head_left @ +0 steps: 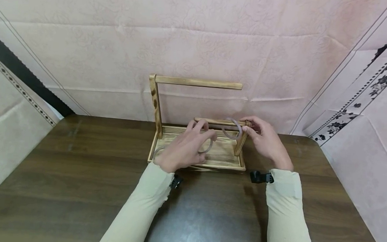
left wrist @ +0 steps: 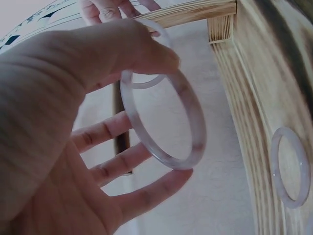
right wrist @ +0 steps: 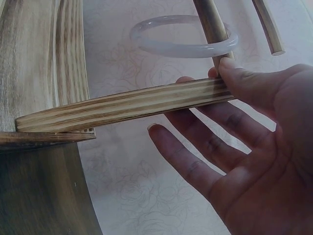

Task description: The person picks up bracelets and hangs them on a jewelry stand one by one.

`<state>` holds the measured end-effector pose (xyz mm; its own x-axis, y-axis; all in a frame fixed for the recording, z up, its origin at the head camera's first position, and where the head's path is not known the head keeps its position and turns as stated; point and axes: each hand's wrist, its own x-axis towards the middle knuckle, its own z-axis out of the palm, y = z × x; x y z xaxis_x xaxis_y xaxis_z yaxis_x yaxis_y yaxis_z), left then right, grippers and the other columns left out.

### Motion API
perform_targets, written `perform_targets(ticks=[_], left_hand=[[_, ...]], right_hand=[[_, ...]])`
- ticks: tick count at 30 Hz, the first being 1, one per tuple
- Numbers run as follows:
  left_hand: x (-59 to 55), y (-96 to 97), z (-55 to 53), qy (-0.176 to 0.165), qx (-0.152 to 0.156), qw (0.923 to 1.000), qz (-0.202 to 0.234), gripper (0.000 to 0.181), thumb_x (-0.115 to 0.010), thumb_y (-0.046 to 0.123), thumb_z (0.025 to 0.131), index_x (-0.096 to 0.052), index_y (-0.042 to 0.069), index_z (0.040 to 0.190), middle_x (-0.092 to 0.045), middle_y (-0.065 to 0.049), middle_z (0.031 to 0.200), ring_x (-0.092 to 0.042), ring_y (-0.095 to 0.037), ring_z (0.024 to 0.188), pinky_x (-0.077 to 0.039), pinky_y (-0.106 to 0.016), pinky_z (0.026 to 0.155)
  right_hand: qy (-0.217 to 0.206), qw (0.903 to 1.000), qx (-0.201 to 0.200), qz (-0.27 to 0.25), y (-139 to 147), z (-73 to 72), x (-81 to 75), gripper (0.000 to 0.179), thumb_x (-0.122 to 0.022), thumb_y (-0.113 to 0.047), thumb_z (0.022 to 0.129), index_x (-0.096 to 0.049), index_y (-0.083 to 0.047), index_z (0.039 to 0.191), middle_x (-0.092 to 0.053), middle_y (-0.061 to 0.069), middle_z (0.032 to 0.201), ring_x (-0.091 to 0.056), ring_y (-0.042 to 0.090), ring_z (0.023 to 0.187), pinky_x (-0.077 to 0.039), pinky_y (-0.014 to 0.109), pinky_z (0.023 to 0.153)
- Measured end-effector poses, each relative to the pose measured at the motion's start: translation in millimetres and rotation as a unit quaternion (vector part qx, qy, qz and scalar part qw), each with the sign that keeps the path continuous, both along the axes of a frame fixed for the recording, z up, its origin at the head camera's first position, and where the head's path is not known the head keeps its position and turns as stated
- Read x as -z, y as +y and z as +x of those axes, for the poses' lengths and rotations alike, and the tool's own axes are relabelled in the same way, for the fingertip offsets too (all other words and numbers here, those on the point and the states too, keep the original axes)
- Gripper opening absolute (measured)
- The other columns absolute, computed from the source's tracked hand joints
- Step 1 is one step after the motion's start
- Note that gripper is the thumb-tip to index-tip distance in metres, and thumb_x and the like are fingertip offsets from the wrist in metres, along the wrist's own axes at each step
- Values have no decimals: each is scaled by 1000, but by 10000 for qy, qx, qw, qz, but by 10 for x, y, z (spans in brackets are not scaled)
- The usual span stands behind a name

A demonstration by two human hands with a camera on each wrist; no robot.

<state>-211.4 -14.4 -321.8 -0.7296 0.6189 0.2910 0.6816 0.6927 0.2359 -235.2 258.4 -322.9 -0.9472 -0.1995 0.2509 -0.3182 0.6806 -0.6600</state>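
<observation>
A pale pink cloth [head_left: 198, 54] fills the top of the head view, above a dark wooden table [head_left: 67, 187] across the lower half. At the centre sits a wooden stand, its shallow tray [head_left: 223, 155] flat on the tabletop. A tall post [head_left: 156, 103] at the tray's left carries an upper bar [head_left: 199, 83]; a short post [head_left: 241, 142] at its right carries a lower bar [head_left: 215, 121], whose free end points left. Right of centre, the right hand [head_left: 264, 141] pinches the short post's top between thumb and fingers, probably to steady it; the lower fingers are spread. At centre, the left hand [head_left: 186, 146] holds one bangle [left wrist: 198, 122] by its upper edge under the thumb, likely keeping its hole unobstructed; the other fingers fan apart, the forefinger mostly hidden. A second bangle [right wrist: 195, 50] encircles the lower bar near the right hand, and a third bangle [left wrist: 275, 169] lies at the tray's left.
</observation>
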Motion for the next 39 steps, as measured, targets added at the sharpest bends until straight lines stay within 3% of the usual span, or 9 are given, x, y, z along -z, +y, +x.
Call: perform_targets(ticks=[7, 14, 21, 28, 39], left_hand=[[-68, -30, 33, 47, -71, 9999, -70, 47, -84, 14, 79, -58, 28, 116, -47, -2, 128, -43, -26, 118, -53, -28, 77], [-106, -79, 29, -93, -127, 9999, 48, 50, -82, 7, 74, -57, 29, 111, -46, -3, 130, -41, -26, 117, -54, -29, 74], [-121, -149, 11, -95, -250, 9996, 66, 47, -83, 9, 75, -58, 27, 111, -45, -3, 125, -41, -27, 111, -53, -29, 71], [-100, -185, -21, 246, -251, 9992, 177, 41, -76, 3, 77, -59, 24, 109, -46, -7, 127, -44, -33, 116, -56, -36, 81], [-86, -228, -72, 562, -236, 9970, 481, 45, -74, -1, 74, -61, 20, 112, -45, -10, 125, -46, -35, 116, -57, -37, 84]], right_hand=[[29, 10000, -2, 0, 8, 2, -7, 29, -56, -20, 106, -62, -10, 132, -69, 15, 121, -64, 33, 115, -49, 49, 101], [86, 10000, -11, 28, 13, 0, 0, 29, -56, -19, 106, -62, -9, 132, -69, 16, 121, -65, 34, 115, -49, 50, 101], [33, 10000, -7, 38, 14, 5, 0, 30, -55, -19, 106, -61, -9, 134, -68, 16, 121, -64, 34, 114, -50, 50, 100], [42, 10000, -16, 1, 3, 6, 10, 29, -55, -18, 106, -61, -8, 133, -69, 17, 120, -65, 33, 113, -50, 49, 100], [36, 10000, -32, 0, -5, 0, 5, 29, -55, -18, 106, -61, -9, 133, -69, 17, 121, -65, 34, 114, -50, 50, 100]])
